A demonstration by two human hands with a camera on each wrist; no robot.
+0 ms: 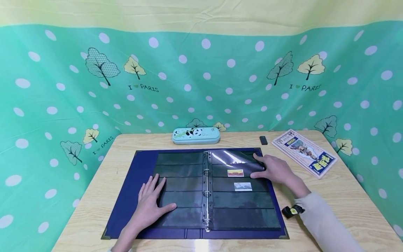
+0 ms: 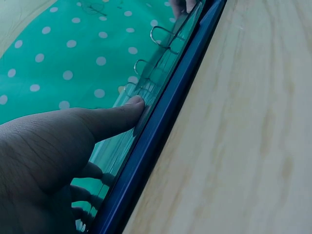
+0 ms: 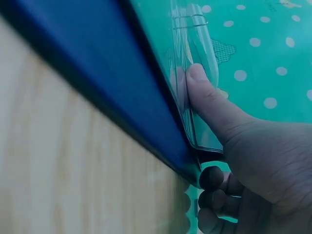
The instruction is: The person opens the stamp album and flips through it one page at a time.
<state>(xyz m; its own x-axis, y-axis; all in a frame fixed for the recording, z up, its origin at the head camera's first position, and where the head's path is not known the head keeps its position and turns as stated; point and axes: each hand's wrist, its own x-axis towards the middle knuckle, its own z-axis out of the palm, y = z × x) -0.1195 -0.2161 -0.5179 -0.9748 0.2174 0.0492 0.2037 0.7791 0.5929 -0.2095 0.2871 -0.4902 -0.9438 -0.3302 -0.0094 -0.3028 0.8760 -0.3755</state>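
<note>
A dark blue ring-binder stamp album (image 1: 126, 196) lies spread on the table, with black pocket pages on both sides of its metal rings (image 1: 206, 194). My left hand (image 1: 149, 206) rests on the left page (image 1: 181, 199), fingers spread and thumb pointing toward the rings. At the upper outer corner of the right page (image 1: 242, 199), my right hand (image 1: 275, 169) pinches the sheet, which bows up there. The right wrist view shows its thumb (image 3: 214, 102) on the sheet and the other fingers curled past the edge. Two stamps, one red and yellow (image 1: 235, 173) and one grey (image 1: 242, 186), sit in the right page's pockets.
Behind the album stands a light blue panda pencil case (image 1: 196, 135). A small black object (image 1: 263, 140) and a stack of printed booklets (image 1: 304, 153) lie at the back right. Polka-dot green cloth (image 1: 201, 80) hangs around the wooden table (image 1: 340, 210).
</note>
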